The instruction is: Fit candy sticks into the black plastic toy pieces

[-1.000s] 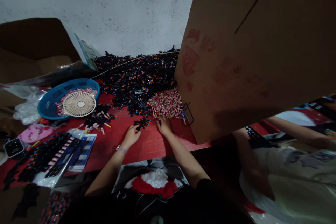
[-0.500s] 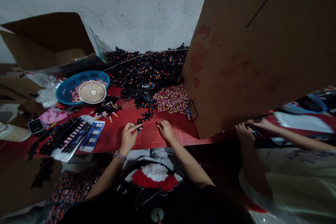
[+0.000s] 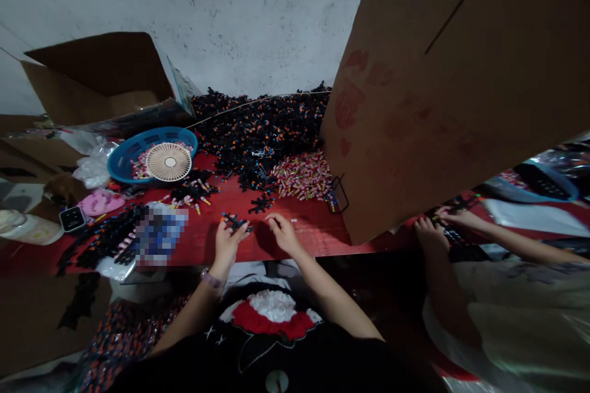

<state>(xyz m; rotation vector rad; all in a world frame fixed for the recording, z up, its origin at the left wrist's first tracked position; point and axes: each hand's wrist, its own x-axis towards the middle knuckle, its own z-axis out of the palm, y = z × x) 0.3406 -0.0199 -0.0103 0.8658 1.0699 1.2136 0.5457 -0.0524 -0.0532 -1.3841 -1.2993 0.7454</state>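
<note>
My left hand [image 3: 227,245] is closed round a small black toy-like piece [image 3: 235,221] with blue and orange tips, held just above the red tabletop [image 3: 198,245]. To its right, my right hand [image 3: 283,234] has its fingers curled and the fingertips pinched together; whether anything is between them I cannot make out. Another black piece [image 3: 261,202] lies on the table just beyond both hands. Behind it spreads a heap of similar black pieces [image 3: 258,126] with orange and blue dots. Beside that is a pile of small pink and yellow printed pieces [image 3: 302,177].
A large cardboard box [image 3: 396,135] walls off the right side. On the left stand a blue basket [image 3: 115,166] holding a white fan [image 3: 168,161], an open carton [image 3: 101,83], and a smartwatch [image 3: 72,219]. A co-worker's hands [image 3: 433,234] work at far right.
The piece in my left hand now points up and outward, with the fingers opened a little around it. My right hand has shifted slightly left, and the whole view has tilted a little.
</note>
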